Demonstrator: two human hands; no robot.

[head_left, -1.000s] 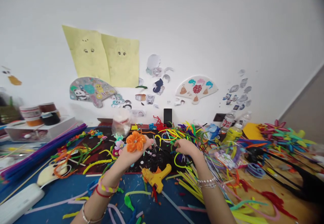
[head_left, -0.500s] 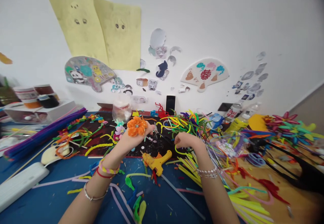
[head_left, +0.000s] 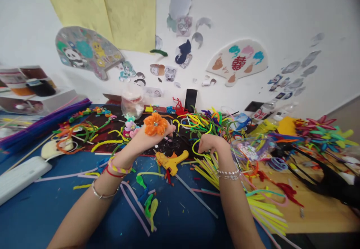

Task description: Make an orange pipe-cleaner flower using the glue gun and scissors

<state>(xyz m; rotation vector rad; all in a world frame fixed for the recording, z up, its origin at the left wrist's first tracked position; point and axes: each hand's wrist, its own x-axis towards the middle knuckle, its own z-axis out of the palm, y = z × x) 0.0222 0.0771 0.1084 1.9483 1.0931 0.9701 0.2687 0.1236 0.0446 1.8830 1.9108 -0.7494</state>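
– Purple pipe cleaners (head_left: 45, 123), a whole bundle: where did they lie?

– Far left on the blue table (head_left: 50, 211), well apart from both hands.

– And the left hand (head_left: 142, 139)?

– It was raised over the middle of the table, palm up. Its fingertips pinched the orange flower (head_left: 155, 124) from below, so the bloom stood above the hand, near the far clutter.

– What lay between the hands?

– The yellow glue gun (head_left: 172, 161), flat on the table, just nearer than both and touched by neither.

– The right hand (head_left: 210, 144)?

– Its knuckles were up and its fingers were curled together on a lime pipe cleaner (head_left: 194, 152), whose loop hung out to its left.

– Further right?

– Black scissors (head_left: 329, 179) lay on the wooden top, well apart.
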